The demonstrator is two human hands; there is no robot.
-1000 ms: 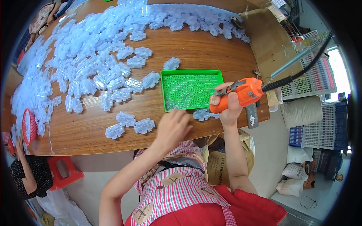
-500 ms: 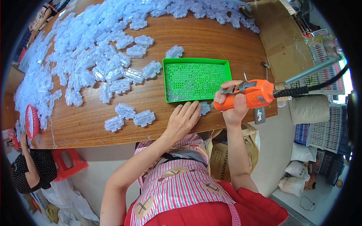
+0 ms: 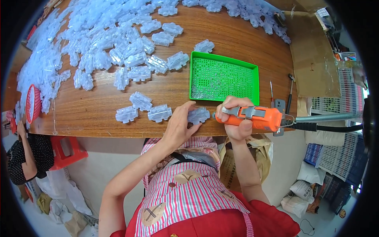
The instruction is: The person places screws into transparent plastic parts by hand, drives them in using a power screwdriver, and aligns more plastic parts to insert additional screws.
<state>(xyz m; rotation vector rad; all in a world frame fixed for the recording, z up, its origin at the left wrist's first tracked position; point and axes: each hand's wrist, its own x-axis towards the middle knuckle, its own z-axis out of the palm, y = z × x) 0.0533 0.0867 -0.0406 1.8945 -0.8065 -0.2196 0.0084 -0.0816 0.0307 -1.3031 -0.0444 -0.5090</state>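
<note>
Head view: left hand (image 3: 178, 125) brackets the clear plastic part (image 3: 198, 115) between thumb and fingers (firmness of grip: cannot tell). Part lies near the table's front edge, before the green tray (image 3: 258, 85). Right hand (image 3: 237, 118) is wrapped around the orange power tool (image 3: 262, 119), nose pointing left, close to the part; contact unclear. Risk, judged: a light hold could let the part twist, skidding the nose toward the left fingers. Also, right knuckles near the tray could knock it, scattering its small metal pieces (image 3: 205, 93).
</note>
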